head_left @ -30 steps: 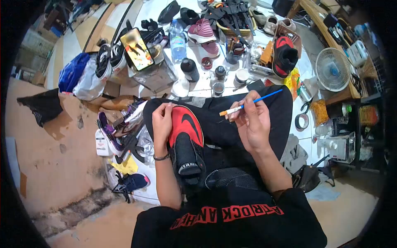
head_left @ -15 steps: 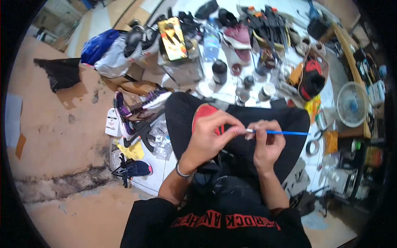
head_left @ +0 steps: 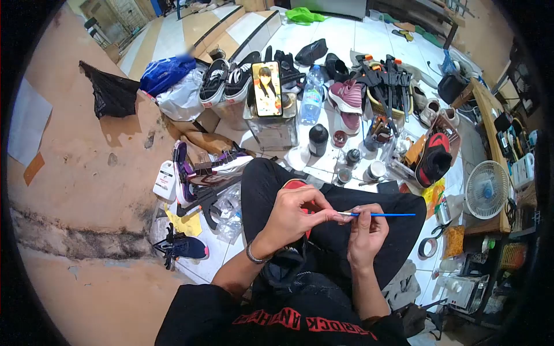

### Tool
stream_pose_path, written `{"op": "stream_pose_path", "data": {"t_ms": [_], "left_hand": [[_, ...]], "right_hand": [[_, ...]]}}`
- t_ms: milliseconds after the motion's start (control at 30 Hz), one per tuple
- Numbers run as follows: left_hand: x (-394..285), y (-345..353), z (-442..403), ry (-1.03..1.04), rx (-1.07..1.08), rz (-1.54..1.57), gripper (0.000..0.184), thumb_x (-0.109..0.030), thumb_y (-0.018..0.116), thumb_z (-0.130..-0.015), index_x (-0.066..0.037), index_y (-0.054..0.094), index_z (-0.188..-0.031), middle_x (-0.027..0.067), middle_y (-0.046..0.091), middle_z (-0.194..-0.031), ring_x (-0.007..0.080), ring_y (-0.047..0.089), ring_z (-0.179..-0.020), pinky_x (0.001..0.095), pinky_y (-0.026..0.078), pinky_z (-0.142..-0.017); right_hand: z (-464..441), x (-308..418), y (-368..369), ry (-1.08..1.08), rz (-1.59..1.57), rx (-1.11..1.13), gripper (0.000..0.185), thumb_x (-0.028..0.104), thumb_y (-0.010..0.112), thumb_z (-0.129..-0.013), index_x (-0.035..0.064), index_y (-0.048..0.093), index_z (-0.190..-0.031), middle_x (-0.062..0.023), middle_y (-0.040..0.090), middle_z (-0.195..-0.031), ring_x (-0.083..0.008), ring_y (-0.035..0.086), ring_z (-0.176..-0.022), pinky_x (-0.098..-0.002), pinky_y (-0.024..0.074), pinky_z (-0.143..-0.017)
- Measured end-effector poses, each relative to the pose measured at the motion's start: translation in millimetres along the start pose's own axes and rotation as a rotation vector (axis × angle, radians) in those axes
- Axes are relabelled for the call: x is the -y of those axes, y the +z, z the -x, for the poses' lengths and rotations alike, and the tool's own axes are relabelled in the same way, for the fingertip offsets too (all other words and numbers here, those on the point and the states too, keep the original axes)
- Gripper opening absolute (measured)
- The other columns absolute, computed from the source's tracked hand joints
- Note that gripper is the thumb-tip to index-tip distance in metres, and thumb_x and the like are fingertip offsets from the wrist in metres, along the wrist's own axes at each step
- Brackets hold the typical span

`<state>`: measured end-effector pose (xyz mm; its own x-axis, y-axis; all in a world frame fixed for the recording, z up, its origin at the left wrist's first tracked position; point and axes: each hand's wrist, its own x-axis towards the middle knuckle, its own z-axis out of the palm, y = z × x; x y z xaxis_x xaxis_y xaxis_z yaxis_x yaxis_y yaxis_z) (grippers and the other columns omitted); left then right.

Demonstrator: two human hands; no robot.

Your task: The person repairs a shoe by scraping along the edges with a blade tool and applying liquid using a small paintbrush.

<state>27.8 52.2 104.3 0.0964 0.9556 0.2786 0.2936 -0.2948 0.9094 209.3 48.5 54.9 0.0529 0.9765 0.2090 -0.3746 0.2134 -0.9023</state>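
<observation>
A thin blue-handled paintbrush (head_left: 389, 215) lies level above my lap. The fingers of my right hand (head_left: 367, 236) are closed round its handle, whose blue end sticks out to the right. My left hand (head_left: 288, 218) pinches the brush's tip between thumb and finger; the bristles are mostly hidden. Under my left hand a red and black shoe (head_left: 294, 184) rests in my lap, largely covered by the hand.
Ahead stand a dark bottle (head_left: 318, 140), small jars (head_left: 376, 170), a water bottle (head_left: 312, 95) and a propped phone (head_left: 266, 89). Purple shoes (head_left: 183, 173) lie left. A red and black shoe (head_left: 434, 158), tape roll (head_left: 427, 247) and fan (head_left: 487, 189) are right.
The view has tilted up, showing more of the far floor. Both hands appear slightly lower in view, still on the paintbrush, and the right hand has shifted a little left.
</observation>
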Motion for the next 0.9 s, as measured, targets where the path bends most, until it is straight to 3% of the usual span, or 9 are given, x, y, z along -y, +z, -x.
{"op": "stream_pose_path", "data": {"t_ms": [233,367,400,433,600,667,700,867,900], "left_hand": [[3.4,3.6,-2.5,-0.075,0.066,0.027,0.010,-0.002,0.080,-0.080,0.002,0.072,-0.078,0.0072,0.072,-0.080,0.0117,0.067,-0.070,0.0247,0.053,-0.065],[3.6,10.2,-5.0,0.046,0.108,0.059,0.004,-0.004,0.076,-0.084,-0.001,0.074,-0.084,0.0057,0.070,-0.079,0.0106,0.065,-0.065,0.0246,0.048,-0.058],[-0.8,11.0,-4.3,-0.090,0.108,0.109,0.004,-0.004,0.075,-0.086,0.000,0.073,-0.086,0.0059,0.070,-0.079,0.0110,0.065,-0.066,0.0248,0.048,-0.058],[3.5,8.8,-6.3,-0.049,0.144,0.004,0.006,-0.005,0.073,-0.089,0.001,0.071,-0.087,0.0074,0.070,-0.081,0.0119,0.067,-0.068,0.0243,0.050,-0.060],[16.5,0.5,-12.4,-0.065,0.098,0.168,0.009,-0.001,0.062,-0.096,0.004,0.064,-0.089,0.0098,0.069,-0.083,0.0138,0.068,-0.074,0.0250,0.053,-0.065],[21.9,-15.4,-15.5,-0.094,0.023,0.193,0.018,-0.007,0.053,-0.103,0.004,0.059,-0.089,0.0088,0.066,-0.081,0.0160,0.068,-0.076,0.0288,0.054,-0.070],[34.6,-24.3,-17.0,-0.063,-0.022,0.117,0.029,-0.019,0.052,-0.107,0.000,0.053,-0.085,0.0070,0.055,-0.077,0.0177,0.060,-0.075,0.0333,0.055,-0.073],[124.3,-53.3,-29.1,-0.175,-0.136,0.177,0.039,-0.027,0.050,-0.109,0.000,0.052,-0.080,0.0051,0.053,-0.074,0.0133,0.051,-0.068,0.0336,0.055,-0.072],[136.4,-52.3,-31.1,-0.209,-0.191,0.161,0.039,-0.025,0.051,-0.108,0.000,0.052,-0.077,0.0050,0.054,-0.073,0.0131,0.051,-0.067,0.0316,0.052,-0.070]], "right_hand": [[-12.0,1.9,-11.0,0.081,-0.094,0.049,0.023,0.017,0.052,-0.107,-0.0025,0.059,-0.097,-0.0085,0.062,-0.087,-0.0174,0.067,-0.074,-0.0311,0.0554,-0.070],[-16.2,8.7,-20.3,0.167,-0.171,0.066,0.024,0.018,0.054,-0.106,-0.0036,0.060,-0.099,-0.0103,0.064,-0.090,-0.0173,0.068,-0.075,-0.0319,0.0566,-0.071],[-16.9,9.7,-21.0,0.191,-0.180,0.062,0.024,0.019,0.055,-0.106,-0.0039,0.060,-0.099,-0.0105,0.065,-0.090,-0.0173,0.068,-0.075,-0.0322,0.0570,-0.071],[-19.5,10.5,-20.6,0.212,-0.196,0.068,0.025,0.019,0.055,-0.106,-0.0042,0.061,-0.099,-0.0106,0.065,-0.090,-0.0174,0.068,-0.075,-0.0325,0.0574,-0.071],[-42.8,8.9,-47.2,0.128,-0.311,-0.108,0.023,0.022,0.054,-0.106,-0.0003,0.059,-0.100,-0.0092,0.065,-0.086,-0.0177,0.067,-0.073,-0.0333,0.0576,-0.069],[-58.4,8.3,-69.1,0.075,-0.101,-0.159,0.023,0.021,0.057,-0.105,-0.0016,0.061,-0.101,-0.0093,0.067,-0.083,-0.0172,0.067,-0.073,-0.0331,0.0577,-0.070],[-67.5,6.1,-70.7,0.075,0.041,-0.261,0.023,0.019,0.061,-0.103,-0.0039,0.065,-0.103,-0.0101,0.069,-0.083,-0.0161,0.069,-0.076,-0.0310,0.0572,-0.072],[-119.4,-66.9,-107.3,0.101,0.564,0.027,0.027,0.019,0.062,-0.102,-0.0062,0.070,-0.100,-0.0093,0.074,-0.083,-0.0134,0.070,-0.071,-0.0287,0.0563,-0.069],[-128.2,-87.3,-108.7,0.122,0.637,0.070,0.027,0.020,0.061,-0.102,-0.0058,0.070,-0.103,-0.0140,0.075,-0.083,-0.0177,0.070,-0.068,-0.0310,0.0548,-0.066]]}}
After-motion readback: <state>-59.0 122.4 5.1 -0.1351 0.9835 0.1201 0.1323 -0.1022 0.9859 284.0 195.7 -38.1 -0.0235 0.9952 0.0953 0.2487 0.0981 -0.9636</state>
